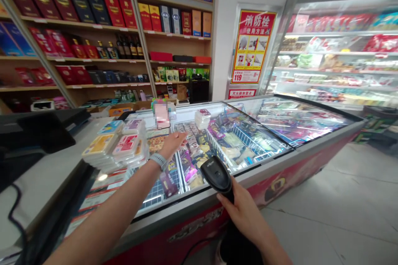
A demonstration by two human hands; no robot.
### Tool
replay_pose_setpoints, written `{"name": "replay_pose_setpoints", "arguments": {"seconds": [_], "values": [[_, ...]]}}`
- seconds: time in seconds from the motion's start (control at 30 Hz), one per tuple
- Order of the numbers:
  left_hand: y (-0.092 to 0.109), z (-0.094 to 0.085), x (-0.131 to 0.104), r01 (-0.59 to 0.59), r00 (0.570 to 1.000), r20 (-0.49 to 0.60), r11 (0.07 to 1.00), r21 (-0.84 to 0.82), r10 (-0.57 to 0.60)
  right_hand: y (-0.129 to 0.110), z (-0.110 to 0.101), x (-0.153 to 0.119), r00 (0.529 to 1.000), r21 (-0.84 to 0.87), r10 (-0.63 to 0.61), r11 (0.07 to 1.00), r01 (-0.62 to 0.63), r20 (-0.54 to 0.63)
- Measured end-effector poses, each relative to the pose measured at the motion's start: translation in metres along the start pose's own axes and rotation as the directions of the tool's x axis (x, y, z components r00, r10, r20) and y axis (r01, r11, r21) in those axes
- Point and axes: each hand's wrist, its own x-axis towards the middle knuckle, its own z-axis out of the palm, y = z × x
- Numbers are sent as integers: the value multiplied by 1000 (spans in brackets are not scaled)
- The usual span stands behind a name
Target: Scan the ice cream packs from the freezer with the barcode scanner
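My right hand [248, 211] is wrapped around the handle of a black barcode scanner [216, 174], its head tilted up over the front edge of a chest freezer [270, 169]. Over the freezer's glass top reaches my left hand [174, 144], a light grey band on its wrist. Its fingers point right and hold nothing visible. Just beyond the fingertips, a small stack of white packs [202, 119] sits on the glass. Left of this hand are stacked clear plastic packs with red, yellow and blue labels [127, 145]. A phone with a pixelated screen [162, 116] stands behind the hand.
A grey counter [77, 140] with a black screen [46, 130] lies at the left. Wire baskets [242, 140] of packaged food show under the glass. Shelves of boxed bottles [121, 10] line the back; a lit open cooler [336, 54] stands at the right.
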Motion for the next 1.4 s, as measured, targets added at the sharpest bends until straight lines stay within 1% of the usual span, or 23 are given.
{"name": "replay_pose_setpoints", "arguments": {"seconds": [0.17, 0.23, 0.3, 0.37, 0.43, 0.57, 0.7, 0.77, 0.83, 0.93, 1.03, 1.1, 1.2, 1.3, 1.4], "values": [[29, 55, 74, 168, 986, -8, 986, -7, -169, 22, -17, -8, 995, 25, 57, 998, -56, -76], [37, 72, 99, 217, 976, -28, 976, -13, -218, 32, -22, -11, 991, 24, 68, 998, -65, -116], [42, 85, 119, 256, 965, -51, 966, -19, -257, 41, -26, -14, 986, 25, 72, 997, -69, -151], [44, 93, 133, 292, 954, -59, 956, -29, -294, 47, -29, -17, 982, 30, 75, 997, -71, -173], [43, 98, 141, 325, 943, -54, 944, -50, -328, 51, -31, -20, 980, 38, 82, 996, -76, -183], [41, 96, 145, 373, 925, -23, 920, -121, -378, 54, -34, -21, 976, 42, 92, 995, -85, -199], [41, 83, 138, 384, 921, 27, 894, -229, -389, 51, -32, -19, 981, 24, 80, 997, -77, -177], [39, 73, 130, 374, 925, 41, 881, -291, -379, 46, -30, -17, 983, 17, 89, 996, -87, -162], [33, 59, 118, 360, 929, 54, 865, -349, -365, 42, -28, -17, 984, 17, 91, 996, -89, -150], [14, 36, 89, 362, 931, 115, 831, -423, -347, 35, -25, -17, 988, 20, 68, 998, -65, -141], [-11, 13, 50, 410, 912, 241, 779, -474, -334, 28, -21, -17, 992, 18, 46, 999, -45, -114], [-26, -1, 24, 463, 881, 351, 735, -495, -318, 21, -18, -16, 995, 20, 37, 999, -35, -90], [-40, -20, -9, 565, 804, 509, 662, -492, -308, 10, -13, -13, 999, 20, 6, 1000, -5, -49], [-46, -38, -29, 657, 714, 636, 593, -465, -293, -1, -6, -10, 1000, -3, -10, 1000, 10, 5], [-50, -53, -39, 718, 639, 721, 543, -435, -268, -10, -1, -5, 999, -25, -14, 1000, 15, 52]]}}
